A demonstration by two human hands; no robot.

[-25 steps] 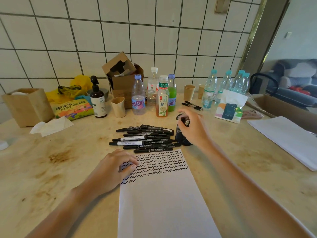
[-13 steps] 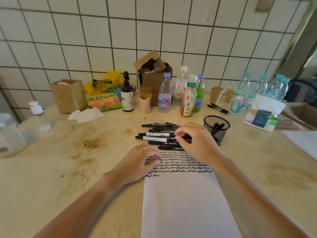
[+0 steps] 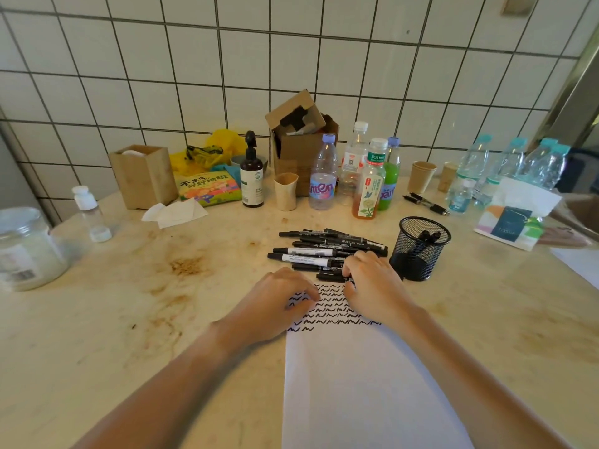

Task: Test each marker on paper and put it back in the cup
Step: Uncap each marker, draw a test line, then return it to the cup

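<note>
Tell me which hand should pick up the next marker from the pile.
Right. The right hand already has its fingers on the pile of black markers, beside the black mesh cup. The left hand rests on the scribbled white paper, steadying it.

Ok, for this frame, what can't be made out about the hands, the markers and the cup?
- Right hand: whether its fingers grip a marker from the pile of markers; head view, hand's back covers the fingertips.
- Mesh cup: marker count inside; dark mesh hides them.
- Paper: near end cut off by frame edge.
- Left hand: covers some scribbles.

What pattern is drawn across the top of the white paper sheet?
Rows of black wavy squiggles on the white paper sheet, seen in the head view.
</note>
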